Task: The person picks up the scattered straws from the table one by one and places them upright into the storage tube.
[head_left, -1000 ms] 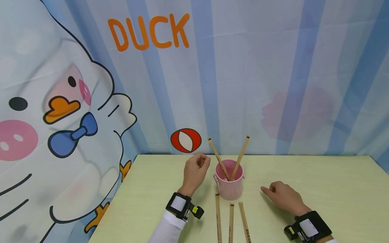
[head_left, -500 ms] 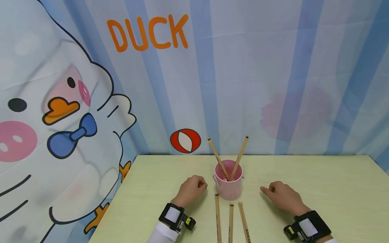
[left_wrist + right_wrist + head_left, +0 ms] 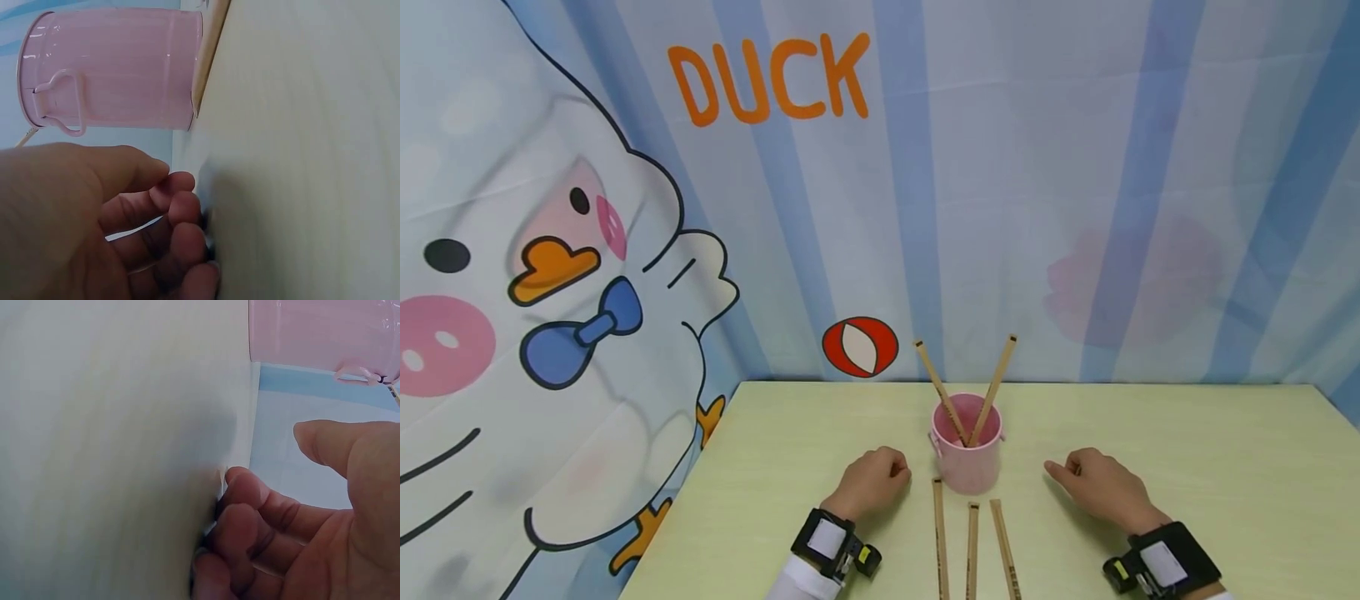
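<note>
A pink bucket [image 3: 967, 471] with small side handles stands near the back of the table, two wooden pencils [image 3: 997, 379] leaning apart in it. In front of it lie three more pencils [image 3: 972, 550], side by side and pointing toward the bucket. My left hand [image 3: 868, 483] rests on the table left of the bucket, fingers loosely curled around nothing. To the right, my right hand [image 3: 1097, 487] also rests there, thumb held away from loosely curled fingers, with nothing in it. The left wrist view shows the bucket [image 3: 112, 69] beyond the thumb and a pencil tip at its base.
The pale yellow table [image 3: 1225, 467] ends at a striped blue curtain [image 3: 1000, 208] behind the bucket, printed with a duck and a red ball. Each wrist carries a black strapped camera [image 3: 868, 558].
My left hand has come down from beside the bucket's rim, back toward me, and settled on the table. The right hand, bucket and pencils have stayed in place.
</note>
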`<state>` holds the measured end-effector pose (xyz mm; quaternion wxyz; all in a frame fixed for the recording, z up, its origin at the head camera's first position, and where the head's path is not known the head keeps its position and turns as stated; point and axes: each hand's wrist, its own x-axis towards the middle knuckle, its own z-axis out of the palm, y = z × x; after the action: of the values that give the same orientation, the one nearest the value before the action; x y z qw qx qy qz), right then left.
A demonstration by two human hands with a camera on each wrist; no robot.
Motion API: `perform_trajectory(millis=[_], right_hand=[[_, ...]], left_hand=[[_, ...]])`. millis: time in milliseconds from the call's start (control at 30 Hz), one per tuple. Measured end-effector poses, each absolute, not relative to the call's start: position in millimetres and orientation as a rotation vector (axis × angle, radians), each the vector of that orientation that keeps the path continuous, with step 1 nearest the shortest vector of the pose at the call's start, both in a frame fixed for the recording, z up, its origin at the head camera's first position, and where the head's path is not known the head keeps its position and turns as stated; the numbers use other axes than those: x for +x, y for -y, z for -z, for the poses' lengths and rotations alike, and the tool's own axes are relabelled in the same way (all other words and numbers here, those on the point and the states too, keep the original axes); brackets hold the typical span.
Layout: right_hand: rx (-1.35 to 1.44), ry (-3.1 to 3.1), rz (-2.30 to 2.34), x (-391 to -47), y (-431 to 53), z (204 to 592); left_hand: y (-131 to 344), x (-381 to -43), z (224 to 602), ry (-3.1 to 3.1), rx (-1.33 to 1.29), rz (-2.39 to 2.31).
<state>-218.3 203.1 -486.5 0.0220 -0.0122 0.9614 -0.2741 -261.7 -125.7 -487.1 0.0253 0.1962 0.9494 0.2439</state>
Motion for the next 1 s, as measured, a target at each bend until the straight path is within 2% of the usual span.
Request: perform_trajectory(millis=[600, 1000], right_hand=[[-0.137, -2.966, 0.821, -203.8, -171.7, 467.1], [-0.357, -2.932, 0.732, -186.3, -139.5, 470.9]], left_hand=[[127.8, -260.4, 487.5, -2.911, 0.591, -0.793], [127.7, -262.4, 492.2, -2.923, 0.592, -0.797]])
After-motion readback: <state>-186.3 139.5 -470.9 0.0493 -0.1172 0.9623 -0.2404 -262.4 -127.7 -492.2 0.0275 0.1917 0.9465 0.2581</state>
